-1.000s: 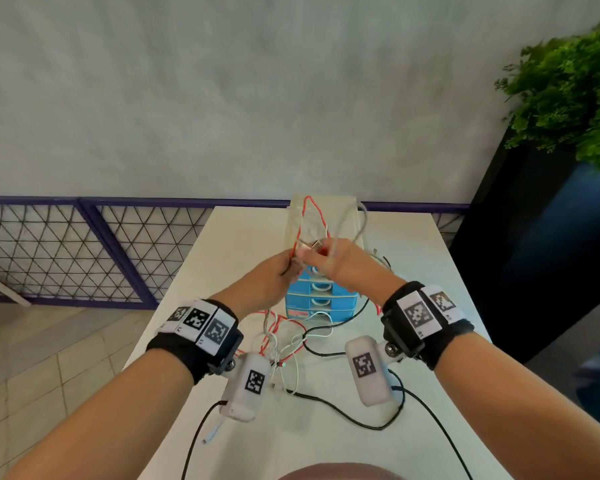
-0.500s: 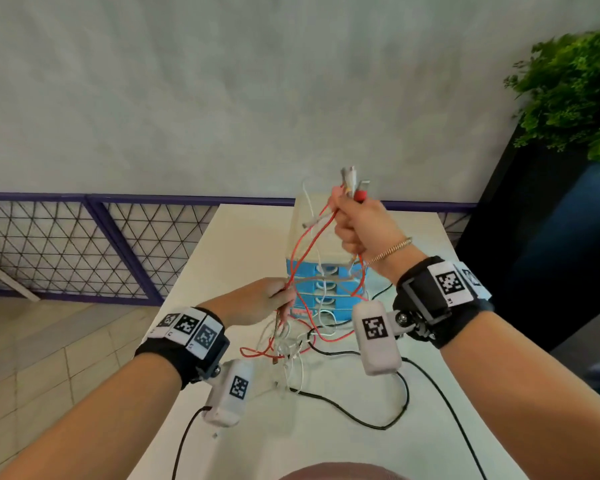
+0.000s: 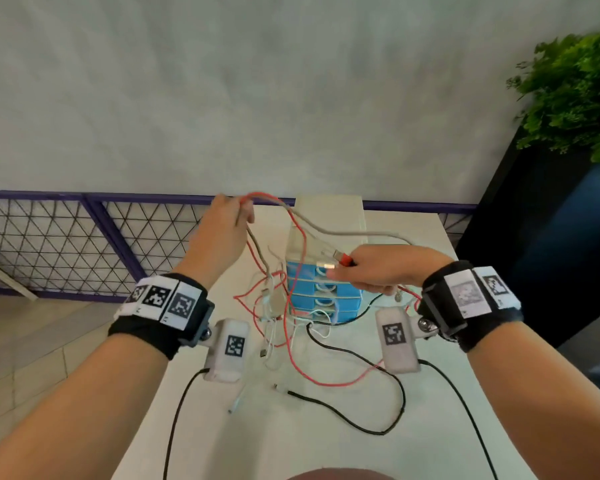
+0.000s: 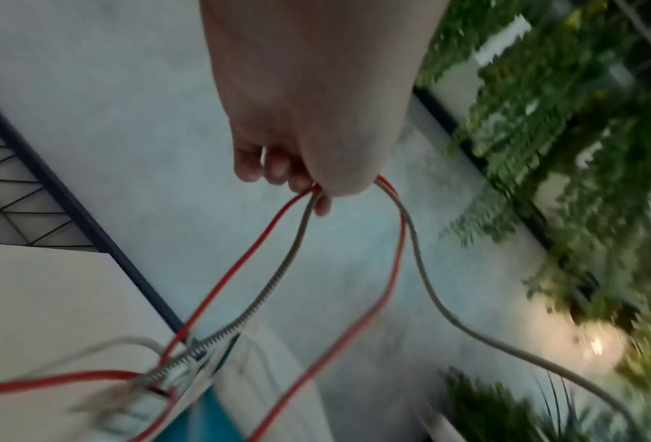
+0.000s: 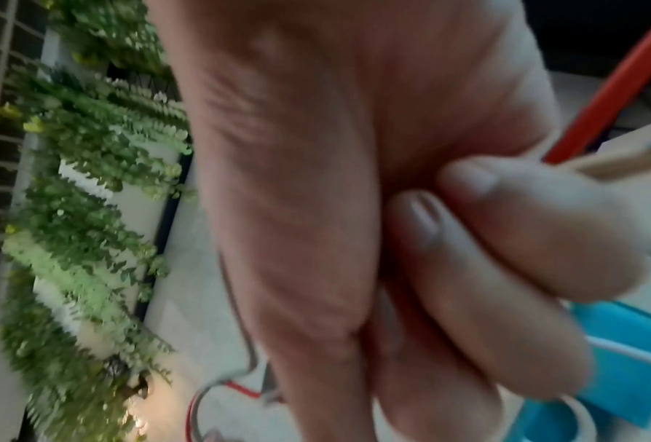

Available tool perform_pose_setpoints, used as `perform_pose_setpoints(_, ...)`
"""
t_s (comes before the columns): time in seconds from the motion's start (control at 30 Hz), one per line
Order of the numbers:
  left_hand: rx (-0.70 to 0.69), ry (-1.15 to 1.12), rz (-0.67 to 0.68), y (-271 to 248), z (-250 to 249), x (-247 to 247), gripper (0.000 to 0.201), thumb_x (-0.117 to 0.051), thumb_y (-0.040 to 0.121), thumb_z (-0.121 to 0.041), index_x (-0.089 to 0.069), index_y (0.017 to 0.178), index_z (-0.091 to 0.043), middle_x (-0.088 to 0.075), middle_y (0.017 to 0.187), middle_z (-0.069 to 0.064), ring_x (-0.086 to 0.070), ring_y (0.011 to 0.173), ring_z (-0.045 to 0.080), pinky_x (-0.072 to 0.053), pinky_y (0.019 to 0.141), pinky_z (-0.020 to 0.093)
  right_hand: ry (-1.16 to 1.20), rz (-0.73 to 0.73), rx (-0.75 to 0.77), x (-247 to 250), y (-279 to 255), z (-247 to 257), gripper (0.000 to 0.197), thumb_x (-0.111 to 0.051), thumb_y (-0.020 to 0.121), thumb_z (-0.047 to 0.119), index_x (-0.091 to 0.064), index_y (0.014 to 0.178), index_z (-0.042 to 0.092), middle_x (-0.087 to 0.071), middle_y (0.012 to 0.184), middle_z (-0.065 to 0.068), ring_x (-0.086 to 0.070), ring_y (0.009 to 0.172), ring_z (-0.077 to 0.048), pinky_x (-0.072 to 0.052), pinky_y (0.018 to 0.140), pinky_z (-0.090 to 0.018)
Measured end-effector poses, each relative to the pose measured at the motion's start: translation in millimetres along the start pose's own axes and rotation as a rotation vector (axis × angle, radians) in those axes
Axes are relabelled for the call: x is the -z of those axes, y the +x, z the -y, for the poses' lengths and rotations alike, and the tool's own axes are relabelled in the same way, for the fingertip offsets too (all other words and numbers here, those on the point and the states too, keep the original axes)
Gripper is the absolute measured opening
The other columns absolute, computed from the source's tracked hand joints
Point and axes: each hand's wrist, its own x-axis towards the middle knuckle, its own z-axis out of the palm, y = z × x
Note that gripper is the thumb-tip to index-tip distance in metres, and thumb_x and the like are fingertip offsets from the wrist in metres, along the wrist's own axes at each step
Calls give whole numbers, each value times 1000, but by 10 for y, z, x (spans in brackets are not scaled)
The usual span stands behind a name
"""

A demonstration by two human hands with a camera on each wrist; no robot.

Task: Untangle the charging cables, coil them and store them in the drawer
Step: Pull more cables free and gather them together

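a person's left hand [image 3: 227,230], raised above the bench's [image 3: 413,445] far left part, pinches a loop of red cable [image 3: 302,258] and grey cable [image 3: 347,233] between thumb and curled fingers [image 4: 278,169]; both strands hang from the grip on either side. below it, near the middle of the bench, a knot of red, white and grey cables [image 3: 274,306] lies in a heap against the front of the blue drawer unit [image 3: 321,296], whose drawers all sit closed under a clear top compartment. a black cable [image 3: 361,424] snakes loose across the near half of the bench, its plug end lying free. to the right, level with the unit's upper drawers, the right hand [image 3: 388,268] is closed around the plug ends [image 3: 333,259] of the red and grey cables, fingers curled over them and the metal tips poking out toward the left. the grey cable arcs between the two hands above the drawer unit. a leafy plant [image 3: 575,95] stands beyond the bench's far right corner.
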Motion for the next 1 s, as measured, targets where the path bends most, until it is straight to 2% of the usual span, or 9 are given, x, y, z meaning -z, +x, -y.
perform_pose_setpoints(0.1, 73, -179, -16, 95, -48, 107, 39, -28, 102, -34, -53, 79, -17, -44, 66, -2, -41, 60, 17, -32, 57, 33, 124, 17, 42, 102, -83, -33, 43, -55, 91, 52, -59, 69, 15, -36, 46, 8, -31, 38, -8, -32, 46, -23)
perform_pose_setpoints(0.23, 41, -428, -194, 193, -187, 240, 36, -28, 99, -45, -50, 79, -25, -46, 62, -2, -46, 55, 21, -44, 57, 38, 282, -244, 108, 215, -96, 11, 30, -51, 96, 41, -73, 93, 21, -34, 52, 5, -28, 38, -8, -27, 40, -19)
perform_pose_setpoints(0.37, 41, -292, 62, 229, -313, 231, 35, -29, 102, -38, -51, 89, -15, -42, 62, -2, -41, 49, 13, -45, 49, 33, 385, -378, 106, 206, -1, 82, 31, -48, 99, 35, -71, 88, 18, -35, 54, 3, -29, 38, -8, -27, 40, -20)
perform_pose_setpoints(0.4, 34, -318, 50, 230, -350, 241, 33, -30, 102, -36, -50, 87, -15, -42, 63, -2, -41, 48, 12, -47, 49, 34, 403, -400, 103, 192, 24, 106, 31, -47, 99, 34, -71, 88, 17, -35, 54, 3, -28, 37, -8, -27, 40, -20)
perform_pose_setpoints(0.5, 18, -573, -190, 242, -492, 341, 29, -28, 103, -33, -45, 87, -15, -42, 66, -1, -44, 43, 8, -54, 48, 32, 450, -469, 96, 147, 84, 148, 34, -44, 99, 34, -69, 86, 16, -37, 53, 4, -29, 36, -8, -28, 43, -24)
perform_pose_setpoints(0.57, 21, -700, -214, 270, -503, 365, 29, -26, 103, -32, -43, 87, -14, -43, 67, 0, -46, 42, 8, -56, 49, 30, 496, -512, 103, 130, 123, 158, 33, -44, 99, 34, -68, 84, 17, -37, 53, 3, -28, 38, -9, -27, 44, -24)
perform_pose_setpoints(0.7, 139, -500, -13, 247, -359, 238, 31, -28, 103, -34, -44, 84, -15, -46, 67, 8, -49, 37, 9, -52, 42, 25, 566, -562, 111, 111, 168, 169, 31, -45, 97, 35, -67, 80, 20, -38, 55, 3, -30, 42, -12, -27, 42, -22)
perform_pose_setpoints(0.87, 42, -547, -256, 416, -488, 703, 29, -27, 103, -34, -42, 82, -20, -47, 63, 0, -58, 49, 17, -57, 53, 29, 639, -594, 117, 108, 166, 177, 32, -44, 98, 33, -66, 81, 18, -36, 55, 2, -29, 44, -12, -26, 43, -25)
perform_pose_setpoints(1.0, -46, -529, -350, 480, -424, 911, 25, -28, 103, -29, -42, 83, -26, -47, 75, -3, -62, 56, 14, -57, 60, 23, 695, -646, 145, 113, 195, 233, 31, -44, 99, 33, -63, 83, 16, -36, 56, 0, -31, 43, -12, -28, 43, -26)
